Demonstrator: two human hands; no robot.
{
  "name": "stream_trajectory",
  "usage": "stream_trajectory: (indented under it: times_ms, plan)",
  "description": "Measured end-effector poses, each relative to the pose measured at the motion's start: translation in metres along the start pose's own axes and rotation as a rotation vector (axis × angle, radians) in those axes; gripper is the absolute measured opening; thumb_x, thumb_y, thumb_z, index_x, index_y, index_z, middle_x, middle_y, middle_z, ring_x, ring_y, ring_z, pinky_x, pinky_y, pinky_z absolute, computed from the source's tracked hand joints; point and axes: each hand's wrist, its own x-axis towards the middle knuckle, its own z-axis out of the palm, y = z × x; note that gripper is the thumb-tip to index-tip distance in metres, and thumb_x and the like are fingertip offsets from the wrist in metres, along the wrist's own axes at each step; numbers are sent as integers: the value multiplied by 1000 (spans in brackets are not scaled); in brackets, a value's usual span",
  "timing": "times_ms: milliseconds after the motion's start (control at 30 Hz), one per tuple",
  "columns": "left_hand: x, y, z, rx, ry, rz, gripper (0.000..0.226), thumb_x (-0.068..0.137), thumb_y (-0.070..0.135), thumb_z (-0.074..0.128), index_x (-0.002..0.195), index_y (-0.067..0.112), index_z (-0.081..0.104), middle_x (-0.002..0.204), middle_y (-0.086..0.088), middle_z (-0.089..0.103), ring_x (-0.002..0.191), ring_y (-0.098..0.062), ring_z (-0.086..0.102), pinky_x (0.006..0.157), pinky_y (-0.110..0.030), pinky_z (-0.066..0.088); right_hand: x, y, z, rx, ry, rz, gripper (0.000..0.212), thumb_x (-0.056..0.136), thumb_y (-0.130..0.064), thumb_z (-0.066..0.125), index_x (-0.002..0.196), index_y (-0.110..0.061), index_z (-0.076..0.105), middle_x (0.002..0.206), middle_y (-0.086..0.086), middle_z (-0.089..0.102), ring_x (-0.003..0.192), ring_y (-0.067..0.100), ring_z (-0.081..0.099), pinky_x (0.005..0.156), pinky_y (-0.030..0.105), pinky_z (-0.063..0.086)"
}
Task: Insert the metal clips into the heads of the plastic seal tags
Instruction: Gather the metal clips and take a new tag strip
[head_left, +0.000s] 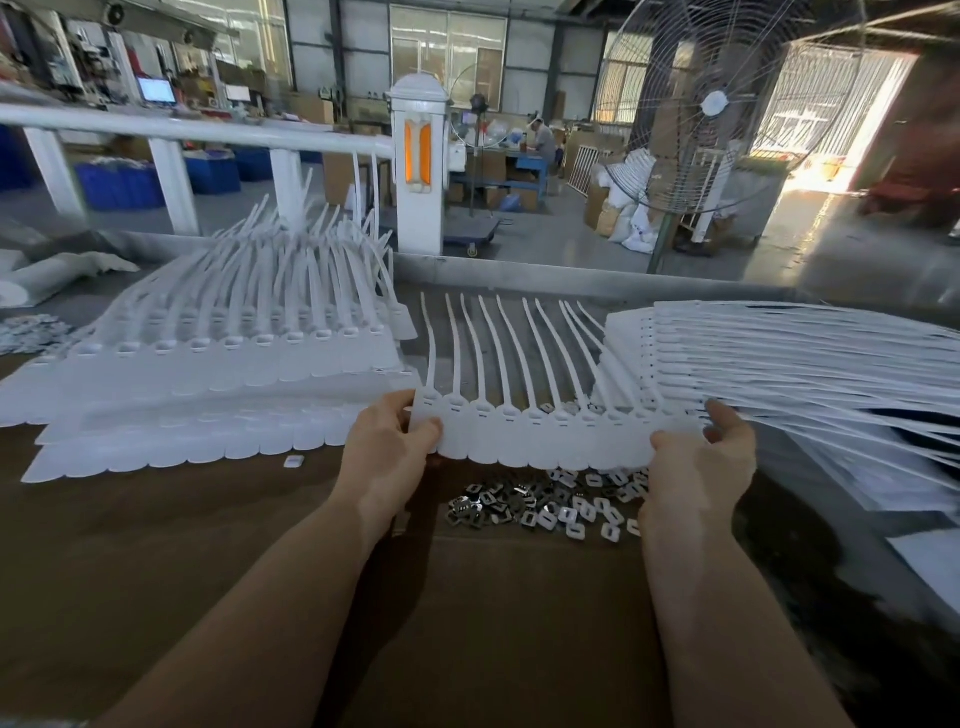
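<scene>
A white strip of several joined plastic seal tags (540, 441) is held level above the brown table, its thin tails pointing away from me. My left hand (387, 444) pinches the strip's left end and my right hand (701, 457) pinches its right end. Below the strip lies a loose heap of small metal clips (545, 506) on the table. A single small white piece (294, 461) lies apart, left of my left hand.
A tall pile of tag strips (234, 364) fills the left of the table (156, 545). Another stack of strips (779, 353) fans out at the right. A white railing (208, 132) and post (420, 171) stand behind. A large fan (711, 104) stands at the back right.
</scene>
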Motion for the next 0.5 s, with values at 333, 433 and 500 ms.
stream_trajectory:
  times_ms: [333,433,500]
  plan:
    - [1,1,-3,380,76,61,47,90,15,58,135,12,44,123,-9,56,110,-24,53,98,-37,43,1,4,2,-320,19,-116,48,78,6,51,78,-41,51,126,2,48,118,35,49,102,56,37]
    - [1,1,-1,447,78,70,48,91,17,57,137,12,43,128,-8,52,115,-23,50,101,-32,39,-4,0,2,-386,7,-171,48,78,7,51,75,-41,52,123,4,50,117,37,49,102,56,36]
    - [0,0,-1,486,83,82,50,92,19,57,138,12,42,130,-7,50,118,-22,48,101,-30,36,-9,-3,2,-483,18,-271,45,78,7,52,79,-38,56,122,5,52,115,35,50,102,52,32]
